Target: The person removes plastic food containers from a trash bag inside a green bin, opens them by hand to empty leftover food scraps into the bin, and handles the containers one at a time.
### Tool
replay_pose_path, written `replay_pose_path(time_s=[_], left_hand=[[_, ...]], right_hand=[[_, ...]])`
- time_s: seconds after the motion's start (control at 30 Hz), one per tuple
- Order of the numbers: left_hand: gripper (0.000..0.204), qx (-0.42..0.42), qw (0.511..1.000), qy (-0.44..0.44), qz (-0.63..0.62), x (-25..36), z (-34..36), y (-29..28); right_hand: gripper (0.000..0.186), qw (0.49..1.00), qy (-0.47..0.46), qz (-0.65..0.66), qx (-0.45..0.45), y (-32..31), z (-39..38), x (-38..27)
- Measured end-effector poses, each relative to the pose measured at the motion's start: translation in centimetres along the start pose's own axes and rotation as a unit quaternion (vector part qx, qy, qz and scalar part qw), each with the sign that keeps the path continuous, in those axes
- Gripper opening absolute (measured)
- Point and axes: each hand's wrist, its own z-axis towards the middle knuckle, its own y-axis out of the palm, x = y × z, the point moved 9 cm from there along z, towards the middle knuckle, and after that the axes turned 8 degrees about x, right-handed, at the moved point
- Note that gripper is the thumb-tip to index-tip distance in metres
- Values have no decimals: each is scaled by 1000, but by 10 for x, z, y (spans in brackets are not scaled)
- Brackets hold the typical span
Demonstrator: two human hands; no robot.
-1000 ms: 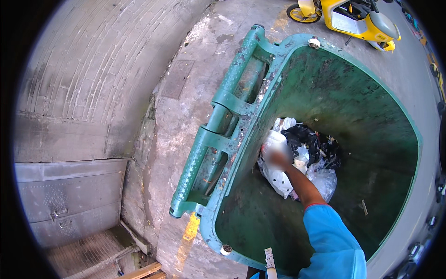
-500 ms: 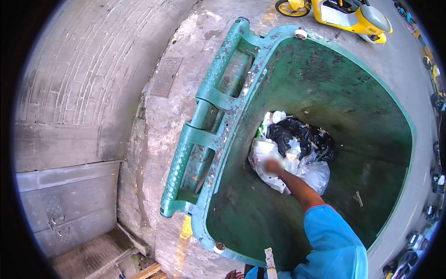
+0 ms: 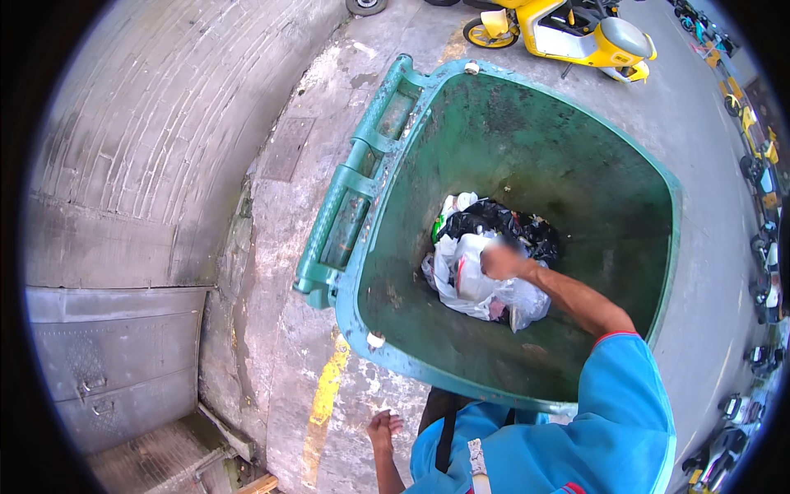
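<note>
My right hand [image 3: 504, 262] reaches down into a large green wheeled bin [image 3: 592, 206], its fingers closed at a white plastic bag [image 3: 462, 265]; a blur over the hand hides the exact grip. The bag has a red mark and bulges, its contents hard to make out. Black rubbish bags [image 3: 536, 237] lie just beyond it, and a clear plastic bag [image 3: 527, 303] sits beneath my wrist. My left hand [image 3: 384, 430] hangs outside the bin near its front edge, fingers loosely apart and holding nothing.
The bin's hinge bar [image 3: 337, 210] juts out along its left side. A grey brick wall [image 3: 123, 140] and a metal door [image 3: 123, 362] stand farther left. A yellow scooter [image 3: 568, 37] is parked beyond the bin, with more scooters along the right edge.
My right hand has shifted within the bin, and the white bag beside it is turned and bunched differently. My left hand has come further into view. The whole view has shifted.
</note>
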Motion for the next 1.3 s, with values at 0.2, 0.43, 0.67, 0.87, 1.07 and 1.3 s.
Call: replay_pose_path(time_s=[0.2, 0.43, 0.67, 0.87, 1.07, 1.3], left_hand=[[21, -41, 994, 100, -16, 70, 3, 13], [25, -110, 961, 256, -7, 181, -87, 58], [27, -294, 874, 387, 17, 264, -258, 162], [74, -293, 736, 595, 137, 263, -373, 236], [56, -311, 813, 492, -7, 243, -336, 206], [31, -224, 865, 445, -65, 274, -310, 173]], right_hand=[[14, 994, 27, -27, 99, -159, -102, -67], [10, 924, 46, 151, 348, -283, -278, -143], [10, 900, -26, 119, 419, -286, -369, -241], [4, 871, -225, 37, 435, -222, -398, -329], [14, 885, -306, 47, 347, -158, -403, -351], [16, 872, -383, -73, 294, -82, -395, -354]])
